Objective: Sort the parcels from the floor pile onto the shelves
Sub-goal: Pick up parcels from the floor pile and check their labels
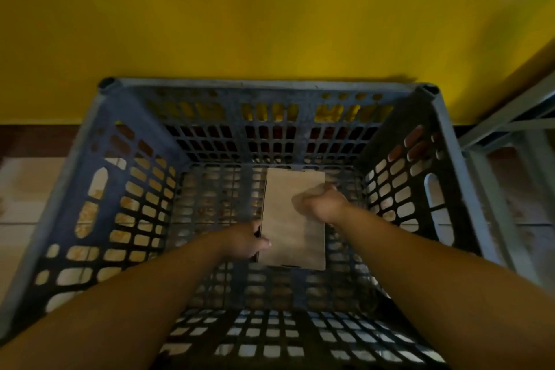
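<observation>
A flat brown cardboard parcel (288, 213) lies at the bottom of a deep dark blue plastic crate (90, 141) with slotted walls. Both my arms reach down into the crate. My left hand (247, 239) grips the parcel's left edge near its lower corner, thumb on top. My right hand (322, 203) is curled over the parcel's right edge, fingers wrapped around it. No other parcel shows inside the crate.
The crate stands on a tiled floor against a yellow wall (270, 15) with a dark skirting. A grey metal shelf frame (507, 129) stands just to the right of the crate.
</observation>
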{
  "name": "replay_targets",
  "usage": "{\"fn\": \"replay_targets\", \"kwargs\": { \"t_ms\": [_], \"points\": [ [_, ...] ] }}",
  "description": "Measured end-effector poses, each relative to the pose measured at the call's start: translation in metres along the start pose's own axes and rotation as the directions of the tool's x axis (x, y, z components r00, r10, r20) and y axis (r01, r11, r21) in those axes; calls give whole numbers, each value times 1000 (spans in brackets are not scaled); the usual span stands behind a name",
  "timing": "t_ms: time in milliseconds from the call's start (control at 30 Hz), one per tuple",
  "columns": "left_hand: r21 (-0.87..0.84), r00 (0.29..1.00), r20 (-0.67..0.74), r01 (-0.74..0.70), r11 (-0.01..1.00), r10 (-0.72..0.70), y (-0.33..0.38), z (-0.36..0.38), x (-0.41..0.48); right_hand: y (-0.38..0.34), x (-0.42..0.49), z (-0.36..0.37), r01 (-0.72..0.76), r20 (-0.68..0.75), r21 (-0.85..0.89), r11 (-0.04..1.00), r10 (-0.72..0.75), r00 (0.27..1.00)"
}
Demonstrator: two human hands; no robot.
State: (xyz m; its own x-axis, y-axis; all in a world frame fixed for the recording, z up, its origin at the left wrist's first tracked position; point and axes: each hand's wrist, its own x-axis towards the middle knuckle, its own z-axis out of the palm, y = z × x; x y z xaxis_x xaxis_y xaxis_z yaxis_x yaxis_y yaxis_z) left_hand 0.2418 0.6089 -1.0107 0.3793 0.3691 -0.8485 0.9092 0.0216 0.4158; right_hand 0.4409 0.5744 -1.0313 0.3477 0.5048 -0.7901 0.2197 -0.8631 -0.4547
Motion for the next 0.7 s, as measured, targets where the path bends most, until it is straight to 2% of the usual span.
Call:
{"fn": "replay_targets", "kwargs": {
  "t_ms": [100,200,300,400,500,567,633,700],
  "points": [
    [-123,999,-38,4,992,-8,-2,-2,-1,0,-9,1,41,-5,15,999,-41,999],
    [-323,992,-93,53,945,-88,-3,-7,-6,0,-13,5,65,-19,122,990,-63,998],
    [-397,980,-188,-19,917,-61,6,-17,-17,-7,-22,8,68,-69,196,978,-56,996],
    [-380,959,-281,-136,915,26,18,-27,-29,-17,-30,9,85,-41,315,945,-76,996],
    [-259,925,-364,-218,941,114,28,-27,-46,-35,-45,6,53,27,329,943,-66,997],
    [-244,906,-377,-298,923,193,28,-22,-50,-47,-52,5,44,92,357,933,-82,992],
    [-243,904,-345,-345,907,252,30,-16,-53,-54,-57,7,35,130,391,920,-93,987],
    [-294,919,-257,-370,881,300,30,-12,-52,-56,-61,10,85,43,354,931,-108,993]
  ]
}}
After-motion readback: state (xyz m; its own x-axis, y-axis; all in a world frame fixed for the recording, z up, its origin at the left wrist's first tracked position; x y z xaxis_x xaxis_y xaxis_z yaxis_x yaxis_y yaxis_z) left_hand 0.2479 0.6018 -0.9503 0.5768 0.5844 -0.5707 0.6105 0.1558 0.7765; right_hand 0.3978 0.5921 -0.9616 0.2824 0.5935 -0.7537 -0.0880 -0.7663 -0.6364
